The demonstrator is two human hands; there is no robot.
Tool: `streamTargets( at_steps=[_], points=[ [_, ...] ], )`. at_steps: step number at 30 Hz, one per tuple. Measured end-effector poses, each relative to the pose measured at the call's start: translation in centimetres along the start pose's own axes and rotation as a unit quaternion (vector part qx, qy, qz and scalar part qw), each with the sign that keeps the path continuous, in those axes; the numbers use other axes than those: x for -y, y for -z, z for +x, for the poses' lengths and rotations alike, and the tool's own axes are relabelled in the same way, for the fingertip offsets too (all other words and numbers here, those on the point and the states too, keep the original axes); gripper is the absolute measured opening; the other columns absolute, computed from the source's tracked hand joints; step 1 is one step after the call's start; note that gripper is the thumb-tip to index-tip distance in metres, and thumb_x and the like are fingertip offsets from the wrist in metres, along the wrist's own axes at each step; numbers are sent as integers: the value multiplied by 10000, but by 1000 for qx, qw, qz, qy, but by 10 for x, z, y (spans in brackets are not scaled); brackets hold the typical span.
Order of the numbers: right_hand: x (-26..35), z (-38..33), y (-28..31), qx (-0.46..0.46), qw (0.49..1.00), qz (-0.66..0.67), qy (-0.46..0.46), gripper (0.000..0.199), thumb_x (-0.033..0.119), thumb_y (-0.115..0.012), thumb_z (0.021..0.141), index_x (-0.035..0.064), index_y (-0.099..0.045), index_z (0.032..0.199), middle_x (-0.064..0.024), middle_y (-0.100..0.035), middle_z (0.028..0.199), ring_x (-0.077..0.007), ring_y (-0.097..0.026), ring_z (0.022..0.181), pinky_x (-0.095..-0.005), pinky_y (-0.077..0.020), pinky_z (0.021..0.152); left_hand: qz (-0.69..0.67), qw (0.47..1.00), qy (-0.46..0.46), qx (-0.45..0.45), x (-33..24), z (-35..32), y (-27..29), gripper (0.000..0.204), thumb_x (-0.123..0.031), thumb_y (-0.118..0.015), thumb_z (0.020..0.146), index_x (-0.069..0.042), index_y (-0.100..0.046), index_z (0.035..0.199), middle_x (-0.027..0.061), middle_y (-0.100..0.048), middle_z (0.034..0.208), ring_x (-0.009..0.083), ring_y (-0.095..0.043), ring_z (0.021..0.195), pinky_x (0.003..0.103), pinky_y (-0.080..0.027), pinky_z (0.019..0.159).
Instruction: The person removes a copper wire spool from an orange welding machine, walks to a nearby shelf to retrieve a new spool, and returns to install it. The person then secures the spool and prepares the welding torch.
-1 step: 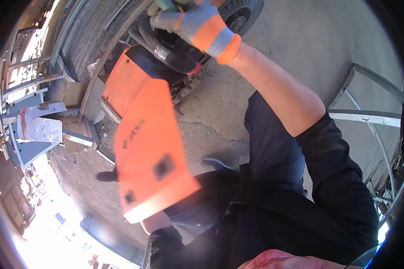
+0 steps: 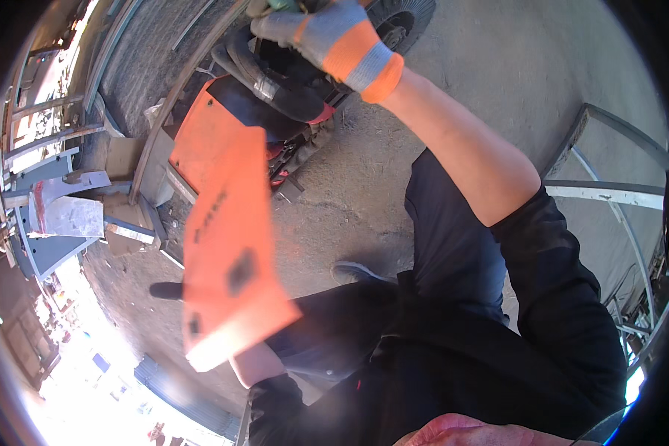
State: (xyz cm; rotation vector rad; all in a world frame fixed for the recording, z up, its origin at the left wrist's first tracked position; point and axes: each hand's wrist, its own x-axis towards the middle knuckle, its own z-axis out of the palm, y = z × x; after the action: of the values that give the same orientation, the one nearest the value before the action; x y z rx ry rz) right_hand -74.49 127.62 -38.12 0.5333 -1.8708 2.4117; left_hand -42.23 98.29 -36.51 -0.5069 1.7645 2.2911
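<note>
1. Up top, the black hose [image 2: 275,74] lies over the orange machine [image 2: 215,134] on the concrete floor [image 2: 498,59].
2. The right hand [image 2: 327,37] (gloved, grey and orange) is closed around it.
3. An orange panel [image 2: 230,253] hides the left hand; its grip I cannot tell.

Below me: concrete floor [image 2: 498,82], my dark shoe [image 2: 357,273] planted on it. Gray metal frame [image 2: 609,192] stands at rt; steel scrap pieces [image 2: 67,208] piled at left, near bright sunlit ground.
</note>
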Motion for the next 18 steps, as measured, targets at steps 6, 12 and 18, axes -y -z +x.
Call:
streamTargets(
  at_steps=[6,12,18],
  points=[
    [8,7,32,25,975,221,-19,192,-11,-745,891,6,-707,1079,-11,-697,877,-78,-619,715,-223,-485,623,-228,941,-249,20,-26,69,-53,760,-729,-421,949,-56,-746,1091,55,-679,899,253,-585,965,489,-468,978],
    [26,-3,49,39,986,144,-71,183,13,-760,874,8,-715,1051,9,-620,717,-62,-518,547,-223,-387,501,-340,905,-251,-50,-50,108,-52,946,-777,-418,930,1,-515,1460,171,-486,1552,386,-470,1406,563,-323,1217],
    [35,-7,55,81,993,73,-44,184,25,-758,882,-28,-708,1051,3,-661,815,-62,-582,665,-208,-448,576,-198,888,-310,-276,-47,132,-71,1045,-892,-368,877,34,-676,1251,234,-657,1289,451,-565,1267,622,-380,1149]
  ],
)
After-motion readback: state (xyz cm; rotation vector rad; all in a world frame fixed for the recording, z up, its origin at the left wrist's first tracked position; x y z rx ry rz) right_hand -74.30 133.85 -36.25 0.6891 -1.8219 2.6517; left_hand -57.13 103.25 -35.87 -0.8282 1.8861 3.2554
